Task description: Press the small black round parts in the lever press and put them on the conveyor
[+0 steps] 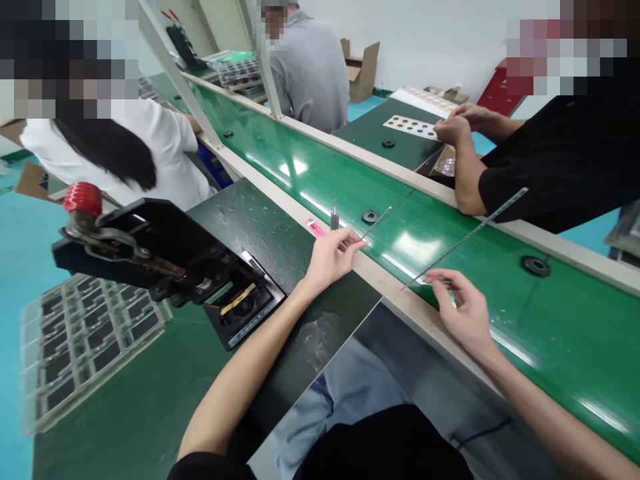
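My left hand [336, 257] is closed in a pinch above the near rail of the green conveyor belt. From its fingertips a short, thin dark strip [377, 222] points up and away over the belt. My right hand [463, 307] is also pinched, at the belt's near edge. A long, narrow strip [467, 235], dark with a lighter far end, slants up from beside its fingertips. A small white bit shows at those fingertips. Just beyond my left hand, a pink-handled tool [315, 228] and an upright grey pin-like tool [335, 219] are partly hidden.
A black clamp fixture [220, 280] with a red knob stands on the dark green table, beside a clear compartment tray [95, 340] of dark pieces. Black rings [535, 265] lie on the belt [575, 320]. Co-workers sit left, behind and at right; the right one's hands [457, 123] are across the belt.
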`<action>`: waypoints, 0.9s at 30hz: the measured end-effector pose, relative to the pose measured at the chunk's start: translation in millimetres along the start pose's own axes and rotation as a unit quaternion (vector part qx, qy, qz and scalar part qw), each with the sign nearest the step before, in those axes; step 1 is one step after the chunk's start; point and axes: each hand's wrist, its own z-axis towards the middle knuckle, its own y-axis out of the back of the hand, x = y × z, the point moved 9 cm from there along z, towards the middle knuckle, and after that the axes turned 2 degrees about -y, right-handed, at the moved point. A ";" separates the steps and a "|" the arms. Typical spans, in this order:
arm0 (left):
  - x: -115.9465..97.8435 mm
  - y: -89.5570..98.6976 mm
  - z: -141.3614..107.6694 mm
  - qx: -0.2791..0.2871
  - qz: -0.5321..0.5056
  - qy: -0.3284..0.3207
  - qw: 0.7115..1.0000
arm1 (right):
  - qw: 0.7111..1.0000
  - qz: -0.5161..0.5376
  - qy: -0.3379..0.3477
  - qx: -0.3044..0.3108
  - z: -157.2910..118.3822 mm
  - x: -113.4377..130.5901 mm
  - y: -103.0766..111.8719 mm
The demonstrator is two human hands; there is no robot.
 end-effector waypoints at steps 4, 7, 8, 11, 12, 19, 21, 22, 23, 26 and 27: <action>5.4 15.8 -9.8 -0.054 -0.035 0.034 0.997 | 0.987 -0.097 0.113 0.065 52.1 14.8 -20.8; 6.2 20.1 -5.9 -0.057 -0.006 0.038 0.998 | 0.957 -0.184 0.193 0.112 107.9 15.1 -50.4; 6.6 20.9 -4.2 -0.052 0.015 0.036 0.998 | 0.948 -0.207 0.204 0.126 125.4 11.9 -60.8; 7.8 25.4 -2.1 -0.046 0.104 0.011 0.993 | 0.928 -0.245 0.217 0.179 161.8 0.1 -89.1; 6.7 26.3 -2.4 -0.045 0.138 -0.010 0.989 | 0.923 -0.248 0.217 0.198 168.1 -3.8 -96.0; -1.3 30.8 -4.8 -0.064 0.236 -0.116 0.963 | 0.907 -0.234 0.238 0.258 172.3 -14.6 -107.0; -3.0 35.0 -3.7 -0.078 0.228 -0.119 0.963 | 0.908 -0.226 0.233 0.264 172.3 -15.6 -105.5; -4.0 36.9 -3.4 -0.083 0.225 -0.122 0.963 | 0.910 -0.226 0.228 0.265 172.6 -16.3 -104.4; -4.8 38.5 -3.5 -0.087 0.224 -0.124 0.963 | 0.911 -0.228 0.223 0.263 172.8 -16.8 -103.4; -4.3 40.7 -4.8 -0.090 0.226 -0.126 0.962 | 0.907 -0.251 0.228 0.250 170.7 -15.8 -100.7; -3.4 40.4 -5.2 -0.087 0.230 -0.124 0.961 | 0.902 -0.263 0.238 0.246 168.9 -14.8 -100.5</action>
